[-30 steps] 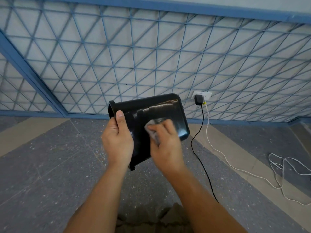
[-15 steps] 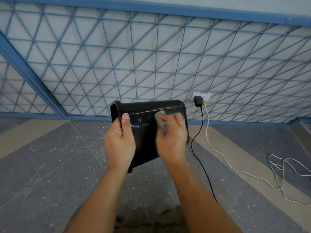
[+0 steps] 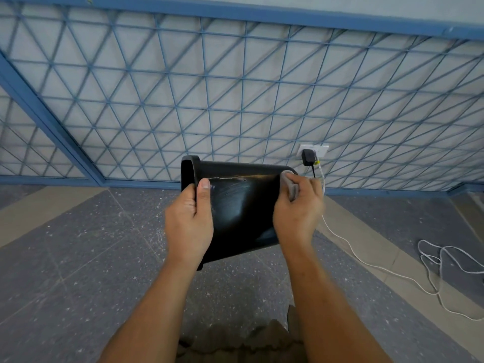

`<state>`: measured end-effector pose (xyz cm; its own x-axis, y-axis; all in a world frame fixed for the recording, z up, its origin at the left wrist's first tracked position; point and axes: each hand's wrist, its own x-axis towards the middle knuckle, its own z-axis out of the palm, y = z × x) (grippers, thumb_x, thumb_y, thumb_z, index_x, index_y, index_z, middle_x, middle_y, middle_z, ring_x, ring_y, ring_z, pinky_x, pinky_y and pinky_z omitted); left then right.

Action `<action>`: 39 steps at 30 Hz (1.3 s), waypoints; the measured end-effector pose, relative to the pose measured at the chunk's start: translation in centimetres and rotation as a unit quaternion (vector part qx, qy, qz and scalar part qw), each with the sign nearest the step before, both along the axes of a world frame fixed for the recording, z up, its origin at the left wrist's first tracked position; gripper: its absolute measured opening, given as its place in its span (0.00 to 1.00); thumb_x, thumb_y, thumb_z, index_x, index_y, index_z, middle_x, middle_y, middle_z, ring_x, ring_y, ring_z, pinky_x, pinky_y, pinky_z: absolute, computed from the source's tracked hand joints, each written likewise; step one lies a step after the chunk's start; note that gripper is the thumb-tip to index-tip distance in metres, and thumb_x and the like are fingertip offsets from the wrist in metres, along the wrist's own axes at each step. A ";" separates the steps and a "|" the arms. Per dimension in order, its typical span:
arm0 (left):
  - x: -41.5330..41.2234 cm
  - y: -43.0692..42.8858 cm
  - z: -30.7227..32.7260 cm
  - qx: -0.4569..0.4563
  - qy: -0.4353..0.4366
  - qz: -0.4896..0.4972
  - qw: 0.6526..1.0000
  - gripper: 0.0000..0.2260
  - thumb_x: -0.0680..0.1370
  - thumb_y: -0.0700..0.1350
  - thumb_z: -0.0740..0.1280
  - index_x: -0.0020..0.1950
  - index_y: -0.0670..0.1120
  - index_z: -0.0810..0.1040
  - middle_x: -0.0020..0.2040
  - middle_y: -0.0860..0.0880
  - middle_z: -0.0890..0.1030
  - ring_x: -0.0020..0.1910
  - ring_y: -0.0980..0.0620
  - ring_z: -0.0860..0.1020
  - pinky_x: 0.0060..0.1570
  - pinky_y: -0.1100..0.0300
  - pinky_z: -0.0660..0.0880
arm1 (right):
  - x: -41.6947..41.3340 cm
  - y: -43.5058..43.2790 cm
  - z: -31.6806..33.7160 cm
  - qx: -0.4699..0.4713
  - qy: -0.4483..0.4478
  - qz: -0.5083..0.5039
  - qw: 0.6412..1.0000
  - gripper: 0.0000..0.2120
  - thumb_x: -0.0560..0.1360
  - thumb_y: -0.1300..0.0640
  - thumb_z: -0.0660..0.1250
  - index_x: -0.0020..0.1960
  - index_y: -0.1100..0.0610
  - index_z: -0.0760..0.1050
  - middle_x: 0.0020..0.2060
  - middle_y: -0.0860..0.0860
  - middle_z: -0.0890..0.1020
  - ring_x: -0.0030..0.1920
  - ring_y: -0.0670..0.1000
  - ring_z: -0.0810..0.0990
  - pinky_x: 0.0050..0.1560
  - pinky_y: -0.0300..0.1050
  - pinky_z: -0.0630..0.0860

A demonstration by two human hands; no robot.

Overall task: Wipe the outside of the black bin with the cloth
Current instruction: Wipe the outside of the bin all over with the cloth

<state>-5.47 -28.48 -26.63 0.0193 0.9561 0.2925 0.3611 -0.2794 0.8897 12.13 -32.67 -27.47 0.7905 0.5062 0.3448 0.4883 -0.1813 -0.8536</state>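
Observation:
I hold a glossy black bin [image 3: 241, 205] on its side in the air, its rim to the left and its base to the right. My left hand [image 3: 190, 221] grips the rim end, thumb lying on the outer wall. My right hand [image 3: 298, 210] presses a small grey cloth [image 3: 290, 186] against the bin's outer wall near the base end, at the upper right. Most of the cloth is hidden under my fingers.
Behind the bin stands a wall with a blue metal lattice [image 3: 235, 87]. A wall socket [image 3: 314, 150] holds a black charger [image 3: 307, 157]; a black cable and a white cable [image 3: 366, 263] trail over the grey speckled floor [image 3: 78, 258] to the right.
My right hand slid the cloth from the middle of the bin's wall up and right to the base end. The bin turned so its side faces me more squarely.

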 end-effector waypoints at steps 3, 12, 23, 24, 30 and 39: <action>0.3 0.2 -0.6 0.002 0.039 0.000 0.999 0.24 0.85 0.61 0.57 0.38 0.46 0.74 0.29 0.49 0.74 0.29 0.51 0.73 0.31 0.52 0.70 | -3.9 0.8 1.4 0.017 -0.046 0.117 0.992 0.12 0.74 0.66 0.73 0.56 0.57 0.85 0.51 0.50 0.79 0.48 0.45 0.80 0.54 0.44 0.79; -0.5 0.1 -0.8 0.041 0.077 -0.027 0.996 0.26 0.85 0.61 0.57 0.38 0.44 0.74 0.28 0.50 0.74 0.33 0.51 0.76 0.29 0.60 0.68 | -1.7 0.5 0.8 0.010 -0.026 0.076 0.997 0.08 0.76 0.64 0.73 0.55 0.59 0.85 0.48 0.49 0.79 0.44 0.40 0.76 0.54 0.33 0.76; 1.2 -0.6 -1.1 0.085 0.132 -0.008 0.988 0.20 0.85 0.59 0.55 0.39 0.49 0.67 0.28 0.53 0.70 0.26 0.48 0.71 0.28 0.54 0.65 | -6.4 1.0 3.7 0.051 -0.017 0.181 0.982 0.09 0.76 0.64 0.74 0.55 0.56 0.85 0.48 0.47 0.80 0.47 0.42 0.81 0.52 0.34 0.78; 1.0 -0.6 -1.0 0.094 0.132 -0.002 0.987 0.19 0.85 0.58 0.56 0.39 0.49 0.67 0.28 0.54 0.69 0.26 0.50 0.69 0.29 0.55 0.63 | -5.6 0.9 3.3 0.056 -0.020 0.164 0.985 0.08 0.76 0.63 0.74 0.54 0.56 0.86 0.47 0.48 0.80 0.46 0.41 0.81 0.51 0.35 0.79; 0.7 -0.8 -1.0 0.114 0.156 -0.037 0.980 0.21 0.85 0.58 0.58 0.38 0.46 0.69 0.26 0.53 0.69 0.25 0.54 0.71 0.25 0.60 0.64 | -1.6 0.2 1.9 -0.014 0.045 0.077 0.996 0.07 0.77 0.62 0.73 0.55 0.58 0.85 0.45 0.46 0.77 0.44 0.33 0.77 0.52 0.40 0.78; 0.2 -0.5 -0.6 0.093 0.126 -0.033 0.987 0.21 0.85 0.59 0.57 0.39 0.47 0.69 0.27 0.54 0.70 0.26 0.52 0.72 0.26 0.54 0.67 | -1.1 0.5 1.6 -0.017 0.008 0.114 0.993 0.08 0.78 0.61 0.73 0.56 0.58 0.85 0.46 0.46 0.77 0.43 0.32 0.77 0.50 0.24 0.72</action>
<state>-5.27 -28.96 -27.23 0.1743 0.8803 0.4412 0.5393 -0.4602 0.7053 11.08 -32.14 -25.85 0.6597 0.6830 0.3135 0.5068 -0.0964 -0.8567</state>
